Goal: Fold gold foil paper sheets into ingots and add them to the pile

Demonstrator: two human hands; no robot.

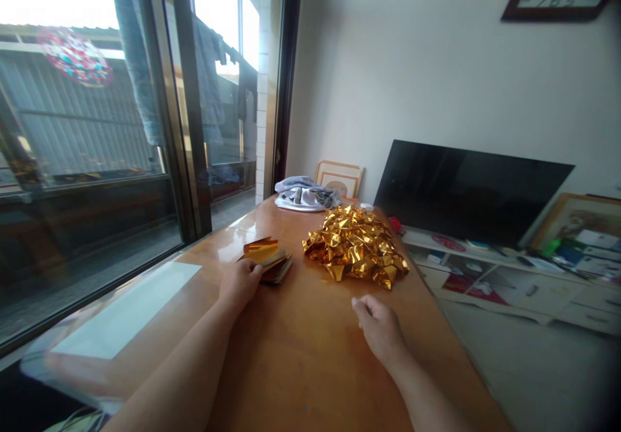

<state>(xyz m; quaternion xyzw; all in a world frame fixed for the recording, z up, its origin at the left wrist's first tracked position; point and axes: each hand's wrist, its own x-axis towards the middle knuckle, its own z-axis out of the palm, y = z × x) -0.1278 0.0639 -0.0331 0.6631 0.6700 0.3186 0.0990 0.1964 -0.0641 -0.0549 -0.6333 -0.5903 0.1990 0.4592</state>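
Note:
My left hand is at the near left edge of a small stack of gold foil paper, its fingers closed on a sheet. Part of the top sheets stands raised and bent. Over the table to the right, my right hand is closed, with its thumb against the curled fingers, and nothing shows in it. Just beyond that hand lies a heap of folded gold foil pieces, shiny and pointed, piled on the wooden table.
Folded grey and white clothing lies at the table's far end, near leaning picture frames. A clear sheet with a white panel covers the left edge. Right of the table stand a television and a low white cabinet. Glass doors run along the left.

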